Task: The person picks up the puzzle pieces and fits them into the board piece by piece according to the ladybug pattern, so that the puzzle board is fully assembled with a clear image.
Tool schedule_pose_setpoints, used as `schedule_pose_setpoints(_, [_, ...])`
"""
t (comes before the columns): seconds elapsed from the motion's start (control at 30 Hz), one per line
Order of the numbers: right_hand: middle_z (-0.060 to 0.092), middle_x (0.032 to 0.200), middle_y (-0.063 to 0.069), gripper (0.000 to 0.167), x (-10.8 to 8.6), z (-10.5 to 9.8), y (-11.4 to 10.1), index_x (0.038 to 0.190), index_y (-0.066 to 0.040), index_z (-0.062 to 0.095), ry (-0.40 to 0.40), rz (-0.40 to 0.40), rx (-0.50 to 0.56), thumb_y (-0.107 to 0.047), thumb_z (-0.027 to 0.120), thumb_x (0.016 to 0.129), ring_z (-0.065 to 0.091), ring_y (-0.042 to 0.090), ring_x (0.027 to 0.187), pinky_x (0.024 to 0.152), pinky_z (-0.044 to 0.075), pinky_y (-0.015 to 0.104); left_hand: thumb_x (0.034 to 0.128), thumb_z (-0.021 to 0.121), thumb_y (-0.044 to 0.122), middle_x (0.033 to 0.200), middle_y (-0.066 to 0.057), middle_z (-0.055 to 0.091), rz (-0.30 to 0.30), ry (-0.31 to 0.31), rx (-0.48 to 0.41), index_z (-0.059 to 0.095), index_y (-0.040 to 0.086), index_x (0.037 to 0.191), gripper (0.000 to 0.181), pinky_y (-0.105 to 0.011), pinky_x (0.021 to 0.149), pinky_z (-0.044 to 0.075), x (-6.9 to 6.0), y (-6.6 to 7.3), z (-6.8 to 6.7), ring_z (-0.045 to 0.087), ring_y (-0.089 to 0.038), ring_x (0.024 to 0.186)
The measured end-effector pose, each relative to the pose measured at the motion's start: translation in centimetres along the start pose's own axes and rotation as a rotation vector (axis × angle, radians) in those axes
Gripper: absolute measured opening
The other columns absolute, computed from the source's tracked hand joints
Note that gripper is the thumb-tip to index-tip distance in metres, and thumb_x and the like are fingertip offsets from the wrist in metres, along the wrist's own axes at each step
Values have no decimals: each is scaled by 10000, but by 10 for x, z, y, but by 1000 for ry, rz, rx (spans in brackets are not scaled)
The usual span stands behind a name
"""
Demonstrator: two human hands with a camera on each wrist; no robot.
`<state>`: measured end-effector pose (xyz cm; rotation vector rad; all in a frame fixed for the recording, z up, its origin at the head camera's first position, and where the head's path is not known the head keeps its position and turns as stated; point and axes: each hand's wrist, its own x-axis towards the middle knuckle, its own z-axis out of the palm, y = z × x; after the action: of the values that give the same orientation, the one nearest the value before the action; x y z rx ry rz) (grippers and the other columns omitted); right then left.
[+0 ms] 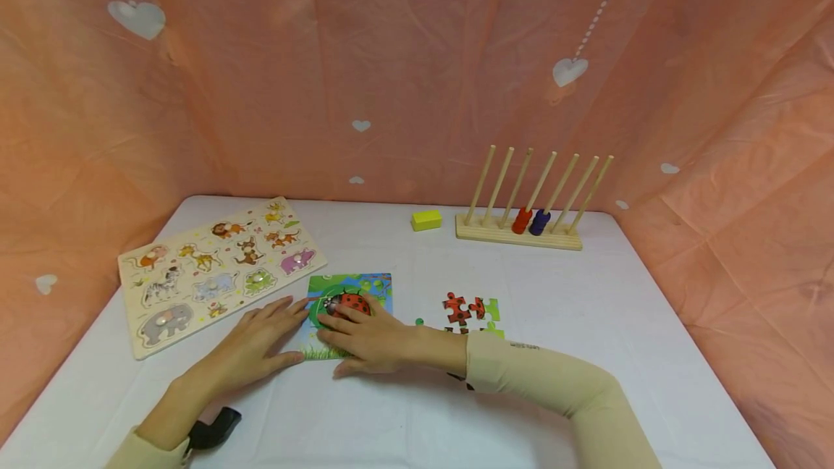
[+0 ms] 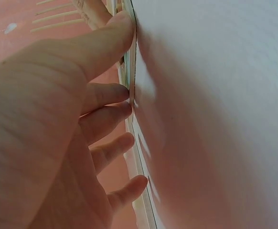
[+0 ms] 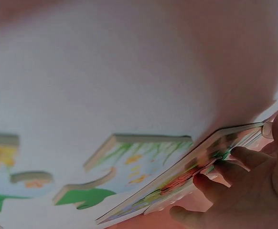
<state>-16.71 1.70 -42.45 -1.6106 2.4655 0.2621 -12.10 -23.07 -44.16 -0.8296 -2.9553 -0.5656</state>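
Observation:
A square ladybug jigsaw puzzle [image 1: 383, 295] lies flat at the middle front of the white table. My left hand [image 1: 260, 342] rests along its left side, fingers stretched out; in the left wrist view the thumb and fingertips of the left hand [image 2: 81, 114] touch the edge of the board. Over the picture lies my right hand [image 1: 374, 339], its fingers spread and hiding part of the ladybug. The right wrist view has the right hand [image 3: 244, 186] with fingertips on the puzzle [image 3: 177, 179]. Loose jigsaw pieces [image 1: 457, 310] lie to the right, partly hidden by the right forearm.
A wooden animal peg puzzle [image 1: 221, 266] lies at the left. Toward the back sit a yellow block [image 1: 426, 220] and a wooden peg stand [image 1: 482, 230] bearing red and dark blue beads. Several puzzle pieces [image 3: 129, 160] lie beside the board in the right wrist view.

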Motion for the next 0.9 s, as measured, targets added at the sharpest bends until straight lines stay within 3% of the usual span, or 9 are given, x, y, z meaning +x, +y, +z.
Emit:
schedule_pose_setpoints(0.37, [138, 1667, -22, 676, 5, -2, -1, 1590, -253, 275, -6, 11, 31, -596, 367, 1015, 118, 228, 1523, 1179, 127, 596, 899, 718, 432, 1534, -153, 430, -1, -3, -3, 549, -3, 1400, 685, -694, 989, 347, 1, -1, -2, 365, -440, 1388])
schedule_pose_setpoints(0.67, [106, 1670, -39, 667, 6, -5, 0, 1584, -260, 293, -25, 25, 73, -600, 368, 1015, 95, 213, 1526, 1179, 125, 595, 914, 696, 431, 1537, -173, 416, 18, -5, -3, 581, 80, 1400, 610, -695, 993, 338, -1, -2, -1, 354, -452, 1393])
schedule_pose_setpoints(0.9, [175, 1662, 8, 636, -13, -5, 20, 1564, -209, 350, 30, 63, 136, -529, 449, 1023, 128, 230, 1523, 1171, 134, 618, 923, 670, 467, 1536, -161, 423, 20, -7, 1, 594, 81, 1388, 610, -680, 998, 346, -1, -1, -1, 361, -450, 1391])
